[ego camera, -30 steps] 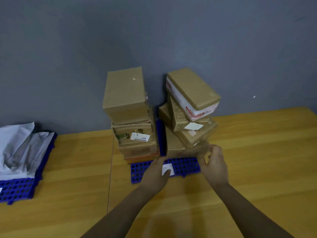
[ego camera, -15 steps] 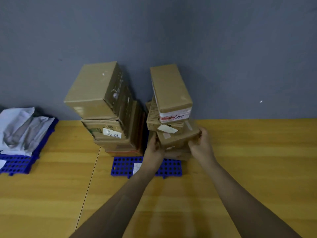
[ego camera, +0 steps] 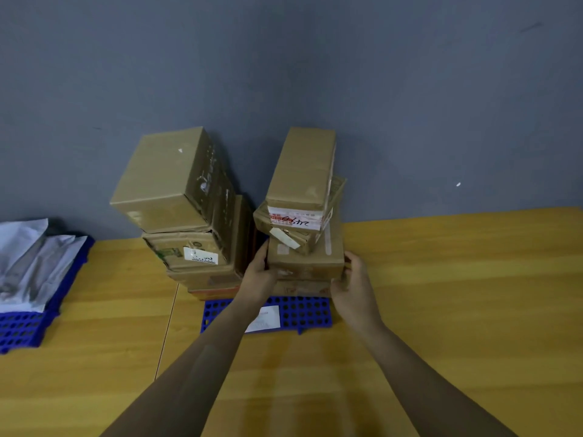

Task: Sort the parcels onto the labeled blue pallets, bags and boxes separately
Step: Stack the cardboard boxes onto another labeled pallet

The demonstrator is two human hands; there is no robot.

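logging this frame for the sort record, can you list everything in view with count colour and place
brown cardboard boxes: about eight, exact count unclear, two stacks on the middle pallet against the wall
blue perforated plastic pallet: one, middle, under the boxes
white paper label: one, on that pallet's front
white and grey plastic mailer bags: several, piled at far left
second blue plastic pallet: one, far left, under the bags
yellow wooden table: one
grey wall: behind
left hand, right hand: fingers on either side of a lower box in the right stack

We have one head-worn view, looking forward and down over our hands (ego camera: 303, 285) at the surface (ego camera: 441, 294), close in, wall (ego camera: 315, 58) beyond them.
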